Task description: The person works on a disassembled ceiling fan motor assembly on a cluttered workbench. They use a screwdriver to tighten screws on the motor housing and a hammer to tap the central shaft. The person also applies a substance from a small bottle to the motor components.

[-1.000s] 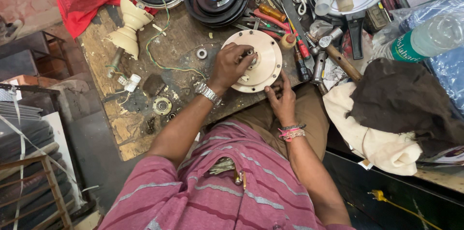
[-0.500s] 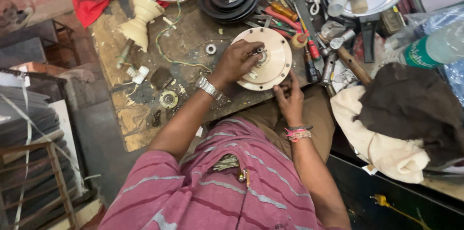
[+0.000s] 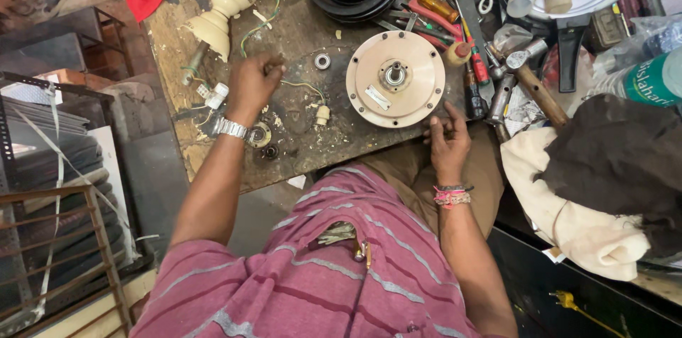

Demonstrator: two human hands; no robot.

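Left hand (image 3: 254, 82), upper-left of centre, clenched around something small I can't identify, near a green wire (image 3: 302, 85) and a loose bearing (image 3: 322, 61). Right hand (image 3: 447, 140) rests released at the surface (image 3: 298, 32) edge, just below the cream round motor housing (image 3: 395, 78), frame centre. Housing looks assembled, shaft up; small parts lie loose on the surface.

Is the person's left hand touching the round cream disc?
No, the left hand rests on the worn table off to the side, apart from the round cream disc.
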